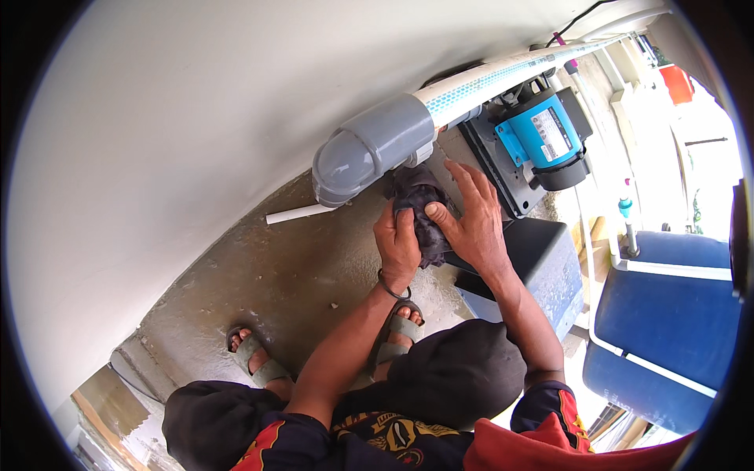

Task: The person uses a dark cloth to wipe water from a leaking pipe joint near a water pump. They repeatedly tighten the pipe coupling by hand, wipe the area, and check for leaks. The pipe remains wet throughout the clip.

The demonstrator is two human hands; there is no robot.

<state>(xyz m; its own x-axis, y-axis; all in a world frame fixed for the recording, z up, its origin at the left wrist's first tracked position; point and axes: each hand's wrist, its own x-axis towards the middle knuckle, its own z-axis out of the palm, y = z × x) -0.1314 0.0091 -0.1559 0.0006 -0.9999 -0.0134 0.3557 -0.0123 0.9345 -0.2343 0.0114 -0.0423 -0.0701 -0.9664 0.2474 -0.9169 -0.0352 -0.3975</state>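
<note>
A crumpled dark cloth (421, 224) is bunched between my hands below the grey pipe elbow (361, 145). My left hand (397, 243) grips its left side, fingers wrapped into it, with a dark band on the wrist. My right hand (475, 224) has its thumb against the cloth and its fingers spread and raised toward the pump, so it is open. The elbow joins a long white pipe (487, 78) along the wall, and part of the fitting under it is hidden by the cloth.
A blue pump (542, 133) sits on a dark base at upper right. A dark box (542, 267) and blue tanks (667, 314) lie at right. A short white pipe (298, 214) lies near the white wall (157, 141). My sandalled feet stand on the wet-looking concrete floor (267, 275).
</note>
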